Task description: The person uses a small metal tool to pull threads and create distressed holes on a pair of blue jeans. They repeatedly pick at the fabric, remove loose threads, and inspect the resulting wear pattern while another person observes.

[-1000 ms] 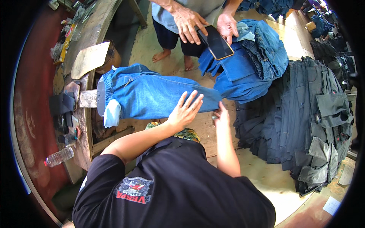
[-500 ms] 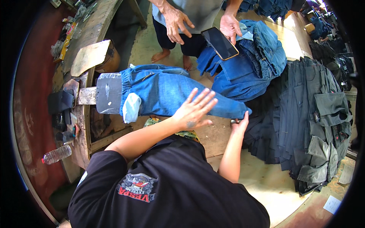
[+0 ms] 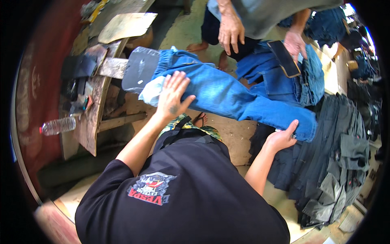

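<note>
denim trousers (image 3: pixel 227 95) span eleven to three o'clock on my feed. left hand (image 3: pixel 172 99) splayed flat near waistband (image 3: pixel 164 64); right hand (image 3: pixel 281 140) pinching hem (image 3: pixel 310 128). i judge cloth soft, lightish: hold both ends.

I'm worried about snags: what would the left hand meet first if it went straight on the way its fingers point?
More of the blue jeans, near the elastic waistband: the left hand appears to lie on them, though depth makes actual contact hard to confirm.
</note>
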Available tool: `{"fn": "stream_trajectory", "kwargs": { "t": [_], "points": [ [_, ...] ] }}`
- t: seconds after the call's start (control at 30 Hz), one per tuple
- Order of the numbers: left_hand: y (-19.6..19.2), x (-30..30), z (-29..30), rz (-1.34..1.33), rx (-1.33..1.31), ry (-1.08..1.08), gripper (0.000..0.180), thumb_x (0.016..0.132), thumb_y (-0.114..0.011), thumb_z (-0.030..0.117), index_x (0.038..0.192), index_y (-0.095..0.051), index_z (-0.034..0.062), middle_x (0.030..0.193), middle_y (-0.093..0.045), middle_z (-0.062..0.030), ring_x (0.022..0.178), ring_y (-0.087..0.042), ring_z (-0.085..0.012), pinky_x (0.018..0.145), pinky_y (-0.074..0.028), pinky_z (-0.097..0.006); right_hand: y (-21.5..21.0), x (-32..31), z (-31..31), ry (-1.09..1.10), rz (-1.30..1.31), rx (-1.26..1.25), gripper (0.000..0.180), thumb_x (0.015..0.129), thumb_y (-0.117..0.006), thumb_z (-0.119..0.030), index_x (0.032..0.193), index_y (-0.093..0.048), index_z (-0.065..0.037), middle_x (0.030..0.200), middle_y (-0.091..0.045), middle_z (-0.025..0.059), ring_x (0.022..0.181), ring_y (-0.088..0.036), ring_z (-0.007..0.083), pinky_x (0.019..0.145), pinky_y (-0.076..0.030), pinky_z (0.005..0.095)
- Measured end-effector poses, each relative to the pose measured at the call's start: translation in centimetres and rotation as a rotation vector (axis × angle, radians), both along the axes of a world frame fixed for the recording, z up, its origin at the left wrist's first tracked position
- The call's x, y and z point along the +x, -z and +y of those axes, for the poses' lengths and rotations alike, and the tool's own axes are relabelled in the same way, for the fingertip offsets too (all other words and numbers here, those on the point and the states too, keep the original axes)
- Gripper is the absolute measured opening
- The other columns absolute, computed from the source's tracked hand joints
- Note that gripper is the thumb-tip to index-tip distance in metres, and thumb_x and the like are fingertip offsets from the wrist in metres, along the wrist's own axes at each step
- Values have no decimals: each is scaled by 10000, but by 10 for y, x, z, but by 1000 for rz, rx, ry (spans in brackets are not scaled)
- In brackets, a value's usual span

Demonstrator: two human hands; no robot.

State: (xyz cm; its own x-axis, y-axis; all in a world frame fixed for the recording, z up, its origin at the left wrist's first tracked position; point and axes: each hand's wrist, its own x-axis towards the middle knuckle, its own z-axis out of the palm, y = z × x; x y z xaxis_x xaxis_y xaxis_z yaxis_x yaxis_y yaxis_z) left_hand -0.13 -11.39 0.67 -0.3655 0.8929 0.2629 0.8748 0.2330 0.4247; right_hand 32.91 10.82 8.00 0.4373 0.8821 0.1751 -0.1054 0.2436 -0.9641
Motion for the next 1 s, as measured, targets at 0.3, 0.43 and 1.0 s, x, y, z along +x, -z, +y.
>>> {"fn": "stream_trajectory", "kwargs": {
  "t": [0.3,0.43,1.0],
  "points": [
    [-48,-28,-46,-1369,552,-543,630,1167,-615,496,1534,-595,-16,1326,-759,-199,1211,-772,-276,952,-676,-409,19,-200,-121,-1163,-1364,488,642,932,-880,-327,1487,-682,-71,1090,-676,116,1003,-692,293,845,-631,404],
    [-43,-46,-40,-1215,273,-636,601,1054,-839,360,1471,-657,-32,1311,-778,-163,1107,-792,-233,893,-655,-346,40,-203,-127,-1197,-1330,460,595,920,-876,-286,1449,-702,-77,1117,-674,74,1035,-679,270,843,-634,400],
    [10,-93,-21,-461,-265,-574,562,962,-866,437,1299,-770,-2,1126,-801,-199,1066,-766,-338,990,-581,-419,-17,107,21,-235,272,-60,138,1098,-698,-200,1188,-688,-95,1133,-779,49,725,-616,112,506,-399,283]
  ]
}}
